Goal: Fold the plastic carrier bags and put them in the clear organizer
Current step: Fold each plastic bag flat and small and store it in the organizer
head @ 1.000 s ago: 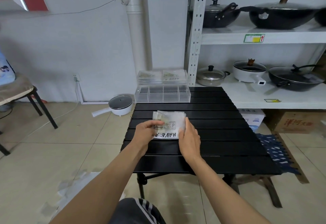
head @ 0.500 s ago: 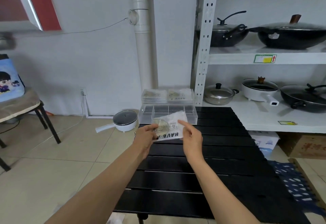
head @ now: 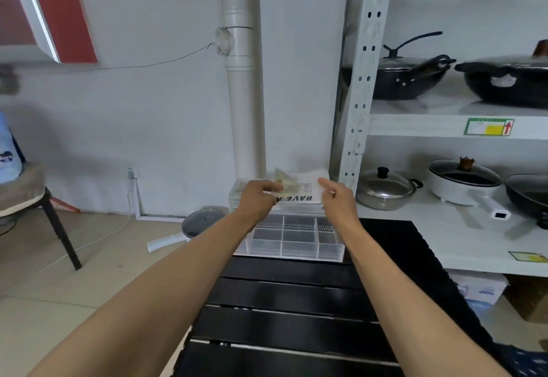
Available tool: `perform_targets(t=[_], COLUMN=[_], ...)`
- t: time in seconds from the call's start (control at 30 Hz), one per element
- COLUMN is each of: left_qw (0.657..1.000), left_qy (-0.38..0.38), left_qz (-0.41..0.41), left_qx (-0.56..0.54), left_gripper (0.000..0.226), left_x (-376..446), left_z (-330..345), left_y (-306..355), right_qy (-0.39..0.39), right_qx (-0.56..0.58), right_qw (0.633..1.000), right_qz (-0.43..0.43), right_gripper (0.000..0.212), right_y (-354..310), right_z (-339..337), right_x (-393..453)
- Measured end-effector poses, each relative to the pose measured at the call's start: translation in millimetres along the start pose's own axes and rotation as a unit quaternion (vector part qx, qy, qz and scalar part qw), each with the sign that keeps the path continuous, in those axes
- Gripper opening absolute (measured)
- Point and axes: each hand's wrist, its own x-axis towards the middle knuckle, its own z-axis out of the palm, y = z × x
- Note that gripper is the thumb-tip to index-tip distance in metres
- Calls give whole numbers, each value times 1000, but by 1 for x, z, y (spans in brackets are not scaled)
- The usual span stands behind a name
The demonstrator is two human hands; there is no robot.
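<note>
A folded plastic carrier bag (head: 299, 190), whitish with black lettering and a greenish print, is held in the air above the back of the clear organizer (head: 296, 250). My left hand (head: 257, 198) pinches its left edge. My right hand (head: 336, 197) holds its right edge with the index finger stretched out over the top. The organizer has several divided compartments and stands at the far edge of the black slatted table (head: 296, 302). Its raised clear lid (head: 237, 191) stands behind the bag, mostly hidden by it and my hands.
A white pipe (head: 243, 94) runs down the wall behind the organizer. A metal shelf rack (head: 354, 94) on the right carries several pots and pans. A white pan with a lid (head: 201, 223) lies on the floor at left, near a chair (head: 35, 198).
Both hands lifted the folded bag off the table and carried it forward to above the organizer's back. The view has moved closer to the organizer.
</note>
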Motion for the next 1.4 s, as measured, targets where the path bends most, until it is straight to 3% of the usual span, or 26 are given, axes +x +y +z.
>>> perform_targets(t=[0.2,0.43,0.57,0.7,0.8,0.9,0.97,1.03,1.13,1.4], left_qw=[999,990,982,964,931,904,905,907,905,891], left_qy=[17,-5,-37,-69,-96,-64,-35,-48,-112,-133], left_qz=[2,13,-6,3,8,68,130,159,141,100], left_qx=[50,141,186,257,351,418,404,387,385,422], left_gripper=[23,40,32,25,19,23,20,27,25,27], left_x=[59,84,91,102,105,102,102,103,104,98], left_z=[23,41,49,49,51,57,62,66,70,70], left_y=[0,-8,-23,-31,-29,-27,-28,-30,-33,-37], right_qy=[7,28,-29,-33,-46,-31,-12,-31,-90,-119], right_qx=[-58,-210,-371,-462,-541,-609,-599,-560,-532,-591], right_qw=[998,977,928,886,839,788,788,811,833,791], right_qz=[-3,-14,-25,-31,-38,-85,-141,-168,-123,-102], right_gripper=[53,46,44,21,13,21,19,26,31,12], right_y=[3,33,40,39,27,20,20,20,19,24], right_z=[0,10,8,10,9,8,12,19,29,33], right_x=[53,82,85,87,87,89,94,97,95,84])
